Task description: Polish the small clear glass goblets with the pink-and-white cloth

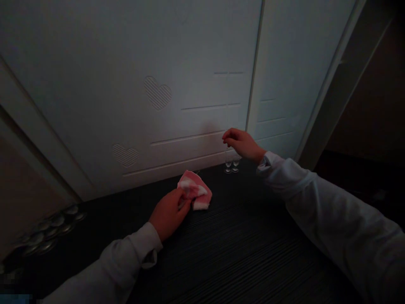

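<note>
My left hand point(171, 211) is closed on a pink and white cloth point(198, 190), which spreads out past the fingertips over the dark table. My right hand point(242, 143) is raised near the white panel, its fingers curled and drawn together. Just below those fingers, two small clear stemmed glasses point(231, 164) stand upright side by side near the back of the table. In the dim light I cannot make out what, if anything, is between the right fingertips, or whether they touch a glass rim.
A dark, wood-grained table point(221, 245) meets a white panel point(190, 55) with carved hearts and grooves. Several clear glass pieces point(52, 228) are grouped at the far left. A dark area lies beyond the right side of the table.
</note>
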{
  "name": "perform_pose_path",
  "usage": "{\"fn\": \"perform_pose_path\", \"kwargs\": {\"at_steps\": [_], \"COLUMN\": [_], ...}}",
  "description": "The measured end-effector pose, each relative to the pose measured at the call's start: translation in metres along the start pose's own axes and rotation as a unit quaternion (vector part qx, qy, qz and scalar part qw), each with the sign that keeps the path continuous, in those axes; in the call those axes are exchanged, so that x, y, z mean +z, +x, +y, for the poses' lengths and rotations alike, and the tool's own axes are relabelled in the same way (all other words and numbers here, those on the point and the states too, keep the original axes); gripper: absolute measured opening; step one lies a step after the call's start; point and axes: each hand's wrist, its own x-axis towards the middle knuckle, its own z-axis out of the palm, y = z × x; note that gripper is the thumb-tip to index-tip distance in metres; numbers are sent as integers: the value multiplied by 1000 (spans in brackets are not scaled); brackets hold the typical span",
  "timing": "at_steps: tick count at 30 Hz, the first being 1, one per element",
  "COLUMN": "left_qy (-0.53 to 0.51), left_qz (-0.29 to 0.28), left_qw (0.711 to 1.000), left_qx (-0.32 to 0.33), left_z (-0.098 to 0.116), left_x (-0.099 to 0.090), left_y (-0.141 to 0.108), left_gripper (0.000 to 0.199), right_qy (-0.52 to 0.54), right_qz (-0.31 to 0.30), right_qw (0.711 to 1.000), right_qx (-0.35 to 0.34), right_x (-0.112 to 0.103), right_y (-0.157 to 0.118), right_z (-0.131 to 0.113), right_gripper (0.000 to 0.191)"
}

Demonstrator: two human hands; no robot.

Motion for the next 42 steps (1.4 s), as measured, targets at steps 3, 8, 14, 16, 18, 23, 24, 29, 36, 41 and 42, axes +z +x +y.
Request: {"fn": "perform_pose_path", "kwargs": {"at_steps": [3, 8, 14, 16, 18, 23, 24, 29, 36, 41, 42], "left_qy": [-30, -143, -147, -136, -126, -108, -100, -36, 157, 303, 323], "left_qz": [7, 44, 61, 55, 48, 14, 7, -31, -56, -56, -54], "left_qw": [999, 985, 983, 985, 985, 987, 988, 994, 977, 925, 914], "left_qx": [-22, -81, -96, -94, -104, -120, -119, -102, -133, -221, -238], "left_z": [1, -2, -5, -4, -3, -1, -1, -5, -48, -81, -86], "left_x": [-1, -4, -6, -8, -9, -8, -9, -27, -79, -119, -129], "left_y": [1, 6, 6, 4, 2, -2, -2, 4, 13, 9, 8], "left_gripper": [22, 18, 23, 18, 21, 23, 23, 25, 36, 42, 43], "right_qy": [1, -81, -93, -94, -96, -109, -109, -117, -117, -118, -119], "right_qz": [-73, -228, -265, -269, -282, -294, -297, -295, -284, -285, -285], "right_qw": [996, 953, 936, 935, 932, 928, 927, 927, 927, 925, 925], "right_qx": [-54, -184, -210, -209, -204, -200, -201, -199, -213, -221, -221], "right_x": [33, 80, 98, 98, 98, 99, 99, 98, 96, 96, 96], "right_y": [-21, -63, -84, -85, -86, -89, -89, -89, -90, -89, -89], "right_z": [-28, -43, -39, -40, -41, -40, -39, -44, -48, -43, -42], "right_gripper": [11, 21, 23, 26, 27, 25, 25, 25, 28, 27, 26]}}
